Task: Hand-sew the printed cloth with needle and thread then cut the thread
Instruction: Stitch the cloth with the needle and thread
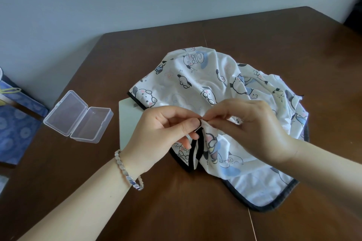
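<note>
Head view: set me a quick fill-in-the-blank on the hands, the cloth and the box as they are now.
1. The clear plastic box lies on the table with its lid ____.
2. The box is on the ____ side of the printed cloth.
3. The left hand and right hand both pinch the cloth's dark-trimmed edge; the bracelet is on the ____ wrist.
4. A pale card lies partly ____ the cloth.
Missing words: open; left; left; under.
</note>
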